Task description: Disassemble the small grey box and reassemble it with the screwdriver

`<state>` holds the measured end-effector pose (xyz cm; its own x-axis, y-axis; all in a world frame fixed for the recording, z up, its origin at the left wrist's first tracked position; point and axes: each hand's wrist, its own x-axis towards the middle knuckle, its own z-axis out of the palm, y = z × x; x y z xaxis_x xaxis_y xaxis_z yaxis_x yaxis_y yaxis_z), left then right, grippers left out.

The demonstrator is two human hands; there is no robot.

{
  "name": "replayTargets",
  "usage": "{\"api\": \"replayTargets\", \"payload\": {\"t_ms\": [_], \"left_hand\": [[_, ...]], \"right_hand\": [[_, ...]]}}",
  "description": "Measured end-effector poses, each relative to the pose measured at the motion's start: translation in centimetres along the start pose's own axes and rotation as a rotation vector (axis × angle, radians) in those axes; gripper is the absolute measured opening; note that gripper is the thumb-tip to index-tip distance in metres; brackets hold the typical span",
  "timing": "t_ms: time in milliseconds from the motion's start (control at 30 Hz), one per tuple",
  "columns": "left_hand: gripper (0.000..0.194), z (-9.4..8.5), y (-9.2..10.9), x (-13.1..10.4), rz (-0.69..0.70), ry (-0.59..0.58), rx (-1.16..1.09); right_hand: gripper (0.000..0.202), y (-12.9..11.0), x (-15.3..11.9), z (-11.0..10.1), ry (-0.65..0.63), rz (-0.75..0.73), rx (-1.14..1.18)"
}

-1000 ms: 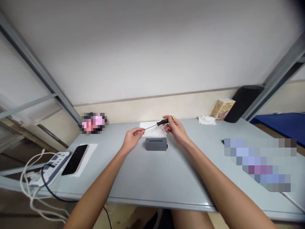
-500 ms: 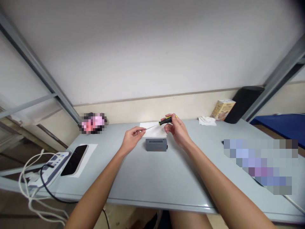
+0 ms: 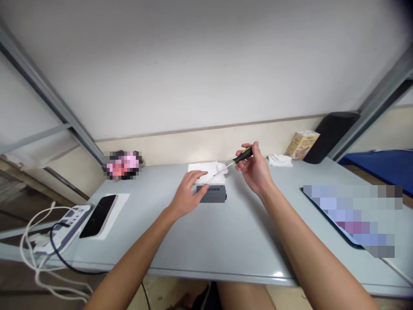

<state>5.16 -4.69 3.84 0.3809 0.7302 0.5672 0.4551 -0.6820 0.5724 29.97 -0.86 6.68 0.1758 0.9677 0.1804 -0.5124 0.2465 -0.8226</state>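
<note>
My right hand point(image 3: 254, 170) is closed round the black and yellow handle of a screwdriver point(image 3: 242, 155). Its thin metal shaft slants down to the left, the tip over a sheet of white paper point(image 3: 201, 167). My left hand point(image 3: 189, 193) is open, thumb and fingers apart, at the left end of a dark grey box point(image 3: 214, 197) with a row of vent slots on top. The hand covers part of that box; whether it touches it I cannot tell. A small white object point(image 3: 222, 168) lies at the paper's right side.
A phone point(image 3: 99, 216) lies on paper at the left, beside a power strip point(image 3: 66, 232) with trailing cables. To the right is a tablet-like device point(image 3: 346, 241), its face blurred. Crumpled tissue point(image 3: 280, 161), a yellow carton point(image 3: 301, 145) and a black cylinder point(image 3: 335, 137) stand at the back right.
My left hand has let go of the screwdriver's tip, opened and come down toward the grey box. My right hand has moved right and slightly up with the screwdriver.
</note>
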Motion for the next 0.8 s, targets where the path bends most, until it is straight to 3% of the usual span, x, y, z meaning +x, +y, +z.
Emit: {"api": "replayTargets", "payload": {"t_ms": [200,400,800], "left_hand": [[0.036,0.8,0.1,-0.5,0.140,-0.179,0.188],[0.044,0.8,0.0,-0.6,0.118,-0.290,0.183],[0.036,0.3,-0.4,-0.5,0.151,-0.235,0.188]], "right_hand": [[0.051,-0.5,0.2,-0.4,0.010,-0.037,-0.039],[0.050,-0.5,0.1,-0.4,-0.014,-0.051,-0.076],[0.047,-1.1,-0.4,0.3,-0.018,-0.025,-0.038]]}}
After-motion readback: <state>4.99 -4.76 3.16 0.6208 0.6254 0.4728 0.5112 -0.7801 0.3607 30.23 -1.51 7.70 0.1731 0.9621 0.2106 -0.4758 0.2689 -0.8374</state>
